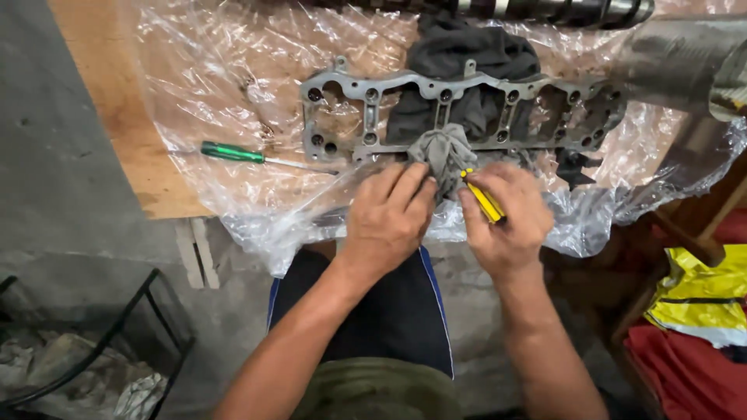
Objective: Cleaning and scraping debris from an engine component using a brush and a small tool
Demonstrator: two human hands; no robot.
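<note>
A grey metal frame part [436, 89] with several bolt holes lies flat on clear plastic sheeting [233, 70]. A bunched grey rag [445, 152] pokes through the frame's near edge. My left hand [389, 214] rests with its fingers pressed on the rag's lower left side. My right hand [506, 214] grips a yellow-and-black handled tool [484, 198], its tip aimed into the rag. A dark cloth [467, 54] lies under and behind the frame.
A green-handled screwdriver [233, 153] lies on the plastic to the left. The wooden board [117, 101] ends at a concrete floor. A metal cylinder [685, 62] sits at upper right, a shaft [545, 9] along the top. Yellow and red fabric [700, 311] lies at lower right; a black metal frame [148, 311] at lower left.
</note>
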